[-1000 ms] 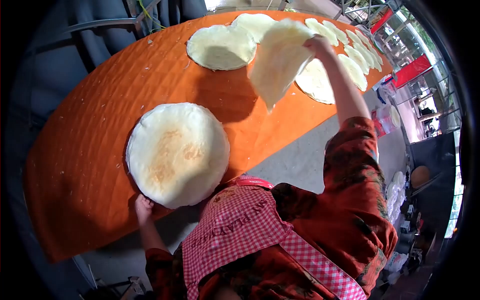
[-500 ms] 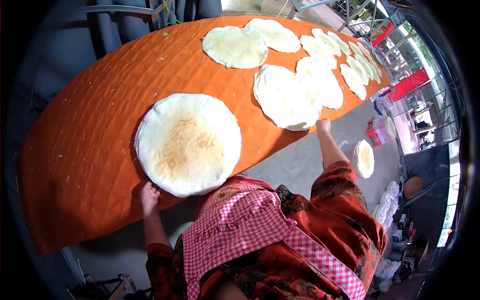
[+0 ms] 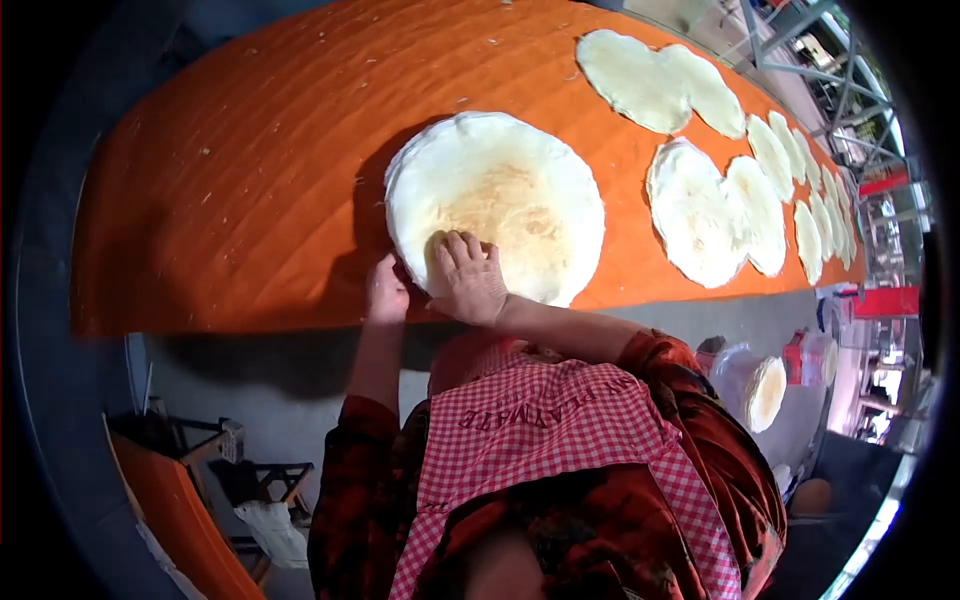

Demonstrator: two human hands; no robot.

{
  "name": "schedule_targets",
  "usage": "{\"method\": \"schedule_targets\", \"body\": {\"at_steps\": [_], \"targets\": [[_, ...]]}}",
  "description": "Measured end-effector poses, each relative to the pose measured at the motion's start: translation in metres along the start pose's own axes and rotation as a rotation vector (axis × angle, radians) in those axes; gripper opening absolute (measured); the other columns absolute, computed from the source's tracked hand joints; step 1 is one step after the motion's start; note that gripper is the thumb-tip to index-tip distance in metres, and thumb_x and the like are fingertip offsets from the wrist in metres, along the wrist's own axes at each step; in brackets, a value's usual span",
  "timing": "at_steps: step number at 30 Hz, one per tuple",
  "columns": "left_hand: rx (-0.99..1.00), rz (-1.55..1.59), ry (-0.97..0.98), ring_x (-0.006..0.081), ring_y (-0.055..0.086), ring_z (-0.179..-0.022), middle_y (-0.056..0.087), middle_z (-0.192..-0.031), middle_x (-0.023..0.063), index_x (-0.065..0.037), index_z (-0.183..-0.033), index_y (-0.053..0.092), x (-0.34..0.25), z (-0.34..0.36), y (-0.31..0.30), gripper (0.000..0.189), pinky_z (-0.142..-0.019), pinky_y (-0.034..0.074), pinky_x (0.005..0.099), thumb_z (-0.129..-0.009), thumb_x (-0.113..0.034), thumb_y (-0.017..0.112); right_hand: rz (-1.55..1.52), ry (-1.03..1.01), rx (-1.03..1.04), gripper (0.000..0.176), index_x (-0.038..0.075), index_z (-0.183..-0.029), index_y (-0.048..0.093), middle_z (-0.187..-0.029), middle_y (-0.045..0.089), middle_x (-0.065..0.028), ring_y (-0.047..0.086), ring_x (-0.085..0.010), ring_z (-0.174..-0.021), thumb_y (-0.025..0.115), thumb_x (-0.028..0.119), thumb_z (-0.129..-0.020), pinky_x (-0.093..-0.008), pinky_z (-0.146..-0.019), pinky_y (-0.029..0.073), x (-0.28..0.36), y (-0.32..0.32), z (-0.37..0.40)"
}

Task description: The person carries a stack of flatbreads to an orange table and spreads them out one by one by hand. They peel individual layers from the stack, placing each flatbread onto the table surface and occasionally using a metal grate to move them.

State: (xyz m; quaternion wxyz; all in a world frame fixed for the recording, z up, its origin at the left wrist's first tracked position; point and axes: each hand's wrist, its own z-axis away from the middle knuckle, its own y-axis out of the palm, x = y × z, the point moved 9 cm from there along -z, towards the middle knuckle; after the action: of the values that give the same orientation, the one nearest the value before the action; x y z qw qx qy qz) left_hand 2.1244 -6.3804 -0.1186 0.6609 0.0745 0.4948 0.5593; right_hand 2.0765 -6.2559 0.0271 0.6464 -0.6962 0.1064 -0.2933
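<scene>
A thick, round stack of pale flatbreads (image 3: 530,190), browned in the middle of its top, lies near the front edge of the orange cloth-covered table (image 3: 250,200). My right hand (image 3: 470,282) rests on the stack's lower left part, fingers laid forward over the top bread. Just left of it, my left hand (image 3: 387,290) is at the stack's rim with its fingers curled in. What those fingers hold, if anything, is hidden.
More flatbreads lie to the right in overlapping groups, such as the nearer pair (image 3: 700,215) and the farther pair (image 3: 635,80). On the floor at right a bagged stack of flatbreads (image 3: 765,393) stands near a red-and-clear container (image 3: 808,358). A dark stool (image 3: 270,480) is at lower left.
My right hand has come from the flatbreads on the right onto the large stack. My left hand has stayed at its rim. The view has turned, so the table sits higher.
</scene>
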Motion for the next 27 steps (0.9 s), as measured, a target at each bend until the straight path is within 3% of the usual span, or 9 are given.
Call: {"method": "schedule_targets", "body": {"at_steps": [1,3,5,11,16,20,23,24,27], "targets": [[-0.045,0.06,-0.063,0.0215,0.062,-0.091,0.065,-0.098,0.0098,0.002,-0.103,0.062,0.004,0.005,0.002,0.027,-0.086,0.048,0.0332,-0.089,-0.018,0.049,0.047,0.006,0.006,0.088,0.002,-0.132,0.038,-0.132,0.039,-0.0179,0.035,-0.0355,-0.124,0.071,0.049,-0.066,-0.0498,-0.099,0.031,0.005,-0.001,-0.002],[0.07,0.172,0.16,0.0236,0.06,-0.097,0.064,-0.105,0.0109,0.002,-0.106,0.061,-0.007,0.008,-0.007,0.029,-0.09,0.046,0.0356,-0.09,-0.019,0.049,-0.094,-0.023,0.1,0.084,0.001,-0.133,0.037,-0.134,0.038,-0.017,0.034,-0.0344,-0.125,0.07,0.043,-0.067,-0.0488,-0.099,0.033,0.012,-0.002,-0.01],[-0.016,0.296,0.113,0.0253,0.059,-0.099,0.063,-0.108,0.0118,0.001,-0.109,0.06,-0.002,-0.012,-0.031,0.031,-0.091,0.046,0.0392,-0.091,-0.021,0.049,-0.276,-0.044,0.186,0.081,0.002,-0.132,0.038,-0.135,0.038,-0.016,0.034,-0.0333,-0.127,0.069,0.041,-0.068,-0.0485,-0.098,0.035,0.013,-0.006,-0.021],[0.107,0.399,0.119,0.0261,0.059,-0.099,0.064,-0.104,0.0114,0.001,-0.109,0.059,-0.047,-0.01,-0.036,0.028,-0.092,0.045,0.0422,-0.094,-0.02,0.047,-0.573,-0.109,0.203,0.055,-0.001,-0.115,0.056,-0.104,0.061,-0.0178,0.058,-0.0293,-0.095,0.072,0.026,-0.07,-0.0353,-0.086,0.046,0.032,-0.023,-0.054],[-0.141,0.372,0.2,0.0278,0.058,-0.103,0.062,-0.109,0.0132,0.001,-0.112,0.057,-0.092,0.005,-0.052,0.032,-0.095,0.043,0.0418,-0.095,-0.023,0.043,-0.898,-0.067,0.356,0.04,-0.001,-0.103,0.062,-0.086,0.066,-0.0092,0.06,-0.0167,-0.079,0.077,0.018,-0.071,-0.0301,-0.073,0.049,0.033,0.001,-0.092],[-0.187,0.396,0.259,0.0296,0.054,-0.109,0.058,-0.119,0.0133,0.002,-0.122,0.049,-0.092,-0.003,-0.072,0.041,-0.099,0.039,0.0425,-0.096,-0.029,0.042,-0.956,0.019,0.518,0.039,-0.001,-0.101,0.063,-0.086,0.065,-0.0077,0.059,-0.0149,-0.077,0.078,0.02,-0.071,-0.0272,-0.068,0.047,0.034,0.026,-0.112],[-0.035,0.356,0.35,0.029,0.05,-0.115,0.052,-0.128,0.0131,0.001,-0.128,0.043,-0.101,0.027,-0.04,0.05,-0.102,0.036,0.0422,-0.095,-0.035,0.043,-0.92,0.065,0.606,0.037,0.0,-0.099,0.063,-0.085,0.065,-0.0078,0.058,-0.0151,-0.076,0.077,0.018,-0.07,-0.0267,-0.067,0.046,0.035,0.043,-0.113],[0.09,0.38,0.36,0.0267,0.05,-0.114,0.05,-0.128,0.0136,0.001,-0.127,0.043,-0.094,0.022,-0.047,0.05,-0.1,0.038,0.0406,-0.092,-0.033,0.05,-0.776,-0.031,0.649,0.037,0.0,-0.1,0.062,-0.088,0.064,-0.0088,0.058,-0.0164,-0.08,0.074,0.018,-0.07,-0.027,-0.07,0.046,0.041,0.044,-0.111],[-0.123,0.108,0.322,0.0244,0.049,-0.112,0.051,-0.124,0.014,0.001,-0.122,0.046,-0.074,0.022,-0.074,0.045,-0.097,0.039,0.0379,-0.088,-0.026,0.059,-0.843,-0.069,0.657,0.04,0.0,-0.103,0.06,-0.094,0.063,-0.0097,0.057,-0.0168,-0.084,0.071,0.02,-0.071,-0.0274,-0.073,0.046,0.037,0.048,-0.107]]}}
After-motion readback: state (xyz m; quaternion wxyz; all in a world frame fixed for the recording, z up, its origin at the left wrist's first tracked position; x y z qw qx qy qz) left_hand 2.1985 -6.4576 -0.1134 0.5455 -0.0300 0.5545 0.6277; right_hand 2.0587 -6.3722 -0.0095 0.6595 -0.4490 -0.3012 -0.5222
